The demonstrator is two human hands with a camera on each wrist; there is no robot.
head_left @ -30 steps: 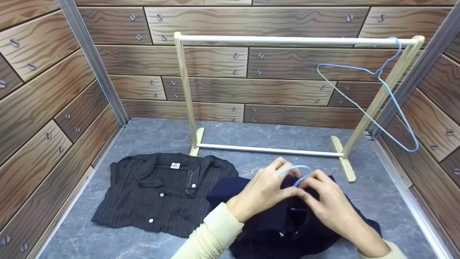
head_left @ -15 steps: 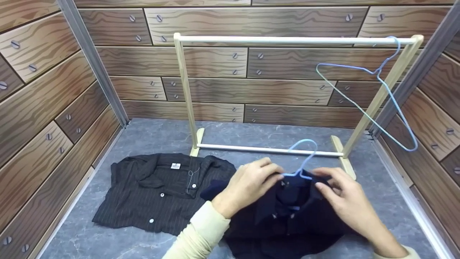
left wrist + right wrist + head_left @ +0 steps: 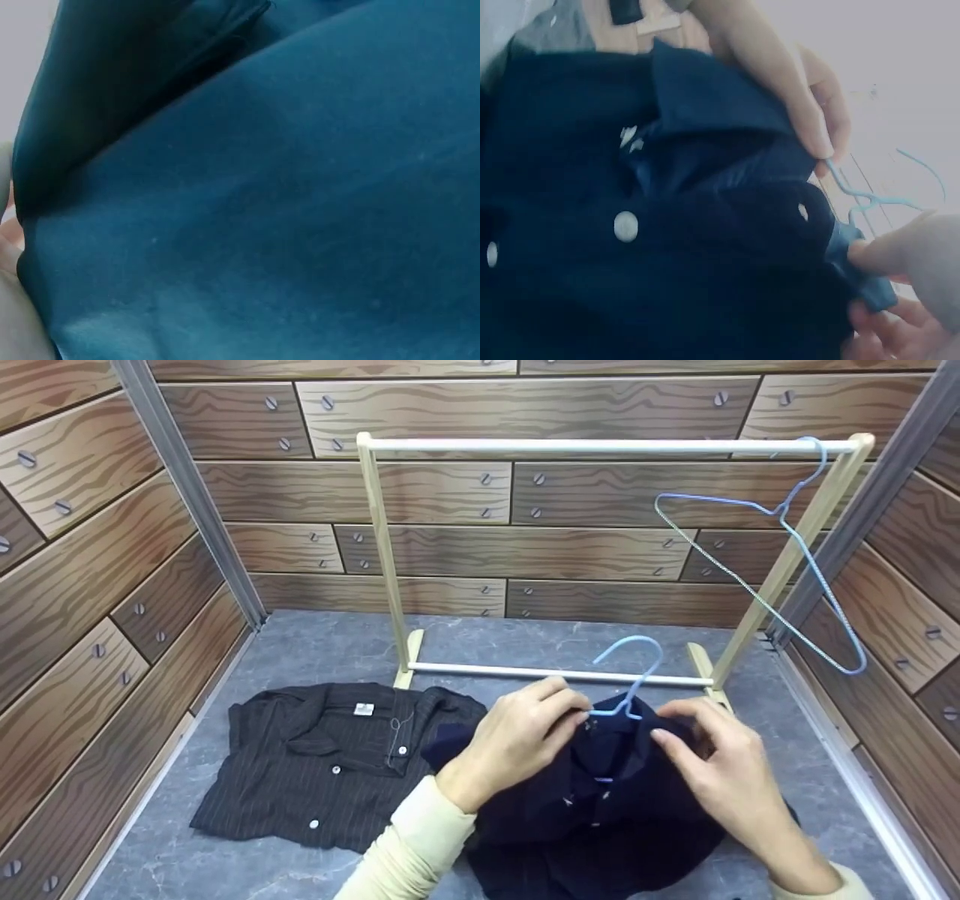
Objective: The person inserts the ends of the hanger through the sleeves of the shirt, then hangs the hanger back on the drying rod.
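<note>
A dark navy shirt [image 3: 570,847] with pale buttons hangs over a light blue wire hanger [image 3: 649,671], whose hook stands up out of the collar. My left hand [image 3: 517,735] pinches the left side of the collar beside the hanger's neck. On the other side, my right hand [image 3: 720,765] pinches the collar between thumb and fingers. The right wrist view shows both hands at the collar, with the hanger's hook [image 3: 930,169] beyond it. Dark blue cloth fills most of the left wrist view. The hanger's lower part is hidden inside the shirt.
A black pinstriped shirt [image 3: 300,780] lies flat at the left. Behind stands a wooden clothes rack [image 3: 381,525] with a white top rail [image 3: 570,445]. A second blue hanger [image 3: 814,562] hangs at the rail's right end. Wood-patterned walls enclose the grey floor [image 3: 330,641].
The hands have moved apart from the hook to either side of the collar. The hanger's hook has risen upright out of the navy shirt, and the collar has opened out around it.
</note>
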